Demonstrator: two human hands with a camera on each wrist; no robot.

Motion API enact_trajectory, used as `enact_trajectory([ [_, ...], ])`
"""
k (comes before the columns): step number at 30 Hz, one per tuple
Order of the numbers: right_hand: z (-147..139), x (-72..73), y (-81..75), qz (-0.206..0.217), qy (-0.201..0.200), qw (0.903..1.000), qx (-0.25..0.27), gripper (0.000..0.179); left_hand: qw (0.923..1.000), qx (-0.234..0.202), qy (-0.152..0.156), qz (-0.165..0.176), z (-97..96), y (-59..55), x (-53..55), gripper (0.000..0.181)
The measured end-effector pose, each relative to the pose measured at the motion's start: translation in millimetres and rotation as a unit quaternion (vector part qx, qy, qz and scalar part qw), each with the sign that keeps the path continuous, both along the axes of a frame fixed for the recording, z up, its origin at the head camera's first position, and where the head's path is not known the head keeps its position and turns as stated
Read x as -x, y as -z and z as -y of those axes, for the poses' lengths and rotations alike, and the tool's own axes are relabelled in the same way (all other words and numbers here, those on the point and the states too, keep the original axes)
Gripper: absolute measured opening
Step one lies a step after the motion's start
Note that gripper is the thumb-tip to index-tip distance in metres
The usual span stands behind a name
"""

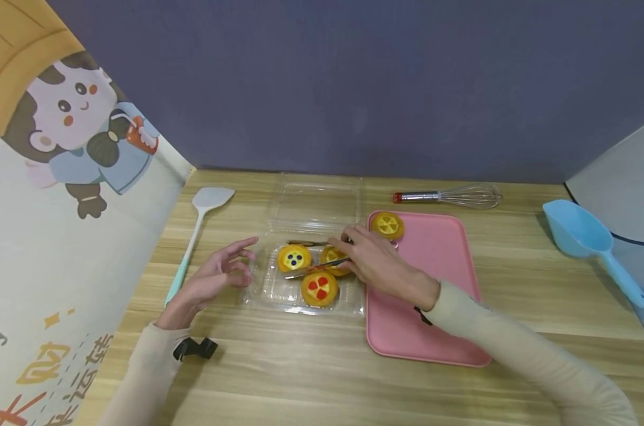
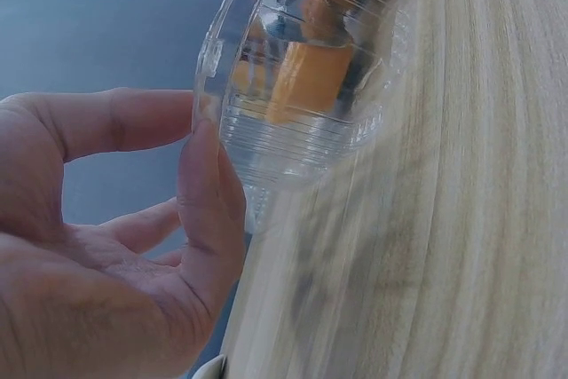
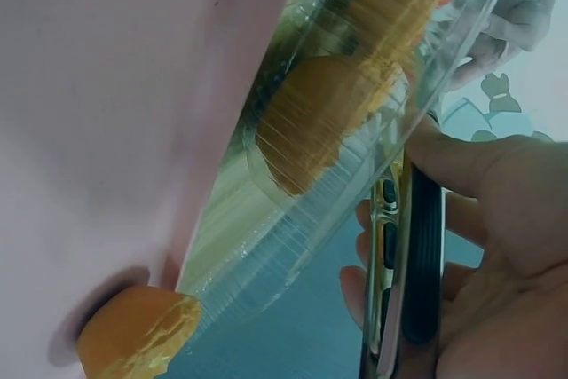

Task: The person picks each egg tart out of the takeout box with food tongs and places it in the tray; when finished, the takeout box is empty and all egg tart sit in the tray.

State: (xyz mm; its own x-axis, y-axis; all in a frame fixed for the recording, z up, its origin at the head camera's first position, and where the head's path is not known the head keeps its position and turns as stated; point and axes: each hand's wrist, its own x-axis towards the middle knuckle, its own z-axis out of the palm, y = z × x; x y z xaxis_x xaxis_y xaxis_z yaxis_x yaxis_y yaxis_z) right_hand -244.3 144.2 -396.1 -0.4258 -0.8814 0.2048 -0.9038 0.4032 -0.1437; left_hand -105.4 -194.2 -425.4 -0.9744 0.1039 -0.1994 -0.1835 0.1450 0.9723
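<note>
My right hand [image 1: 380, 263] holds a pair of metal tongs [image 3: 417, 264] by their dark-gripped handles. The tongs' two arms lie spread on either side of an egg tart with blue dots [image 1: 294, 259] in a clear plastic box [image 1: 279, 296]. The near arm crosses above a tart with yellow wedges [image 1: 332, 255]. A tart with red pieces [image 1: 319, 289] sits toward the box's front. At the box's left edge, the thumb and a finger of my left hand [image 1: 220, 275] hold the thin plastic rim [image 2: 209, 68]. Another yellow-wedge tart [image 1: 388, 225] lies on the pink tray [image 1: 423, 337].
The box's clear lid [image 1: 317, 201] lies opened toward the back wall. A whisk [image 1: 449, 196] rests behind the tray. On the left lies a white spatula [image 1: 196, 228] with a mint handle; a blue scoop [image 1: 582, 234] is at the far right.
</note>
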Motion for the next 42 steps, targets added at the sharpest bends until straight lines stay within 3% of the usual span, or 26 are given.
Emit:
enact_trajectory([
  [25, -7.9, -0.2, 11.1, -0.003, 0.011, 0.9989, 0.046, 0.051, 1.0, 0.001, -0.003, 0.0, -1.2, 0.0, 0.3, 0.09],
  [34, -26.4, 0.3, 3.1, 0.0, 0.025, 0.9968, 0.076, 0.053, 1.0, 0.003, -0.003, -0.002, -0.7, 1.4, 0.5, 0.09],
  [42, -65.9, 6.4, -14.6, -0.012, 0.065, 0.9923, 0.105, 0.058, 1.0, 0.006, -0.001, -0.001, -0.6, 1.3, -0.2, 0.09],
])
